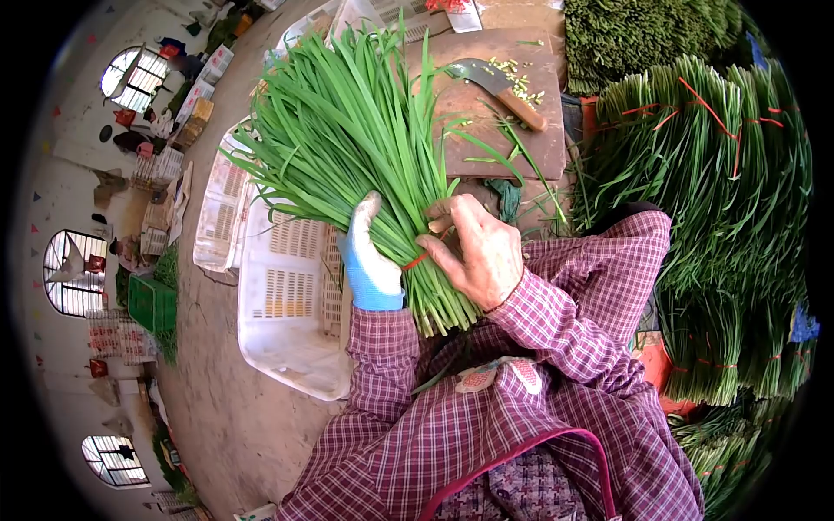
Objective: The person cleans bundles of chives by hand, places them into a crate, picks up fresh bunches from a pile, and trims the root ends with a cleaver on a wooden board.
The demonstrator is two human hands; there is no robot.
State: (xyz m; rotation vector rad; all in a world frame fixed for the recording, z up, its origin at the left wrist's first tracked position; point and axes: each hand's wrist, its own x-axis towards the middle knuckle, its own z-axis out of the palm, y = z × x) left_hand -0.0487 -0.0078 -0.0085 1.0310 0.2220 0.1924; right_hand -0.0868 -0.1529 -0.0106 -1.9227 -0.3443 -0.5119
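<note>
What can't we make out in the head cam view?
All head view:
- Left hand: most fingers, behind the green bunch.
- Red tie: far side, behind the bunch.
- Board: left part, under the leaves.
- Red item: cut off by top edge.
- Distant white crates: contents, too small.

We saw bright green in the leafy bunch [347, 139] toward eleven o'clock, paler at its stem ends, with a red band [415, 261]. The glove [373, 271] was blue and white. At one o'clock we had a reddish-brown board [543, 78] and a brown knife handle [523, 111]; at nine, a white basket [282, 343]. Our purple sleeves [556, 321] bore pale checks. Red ties [708, 104] crossed green bundles [695, 165] at two.
</note>
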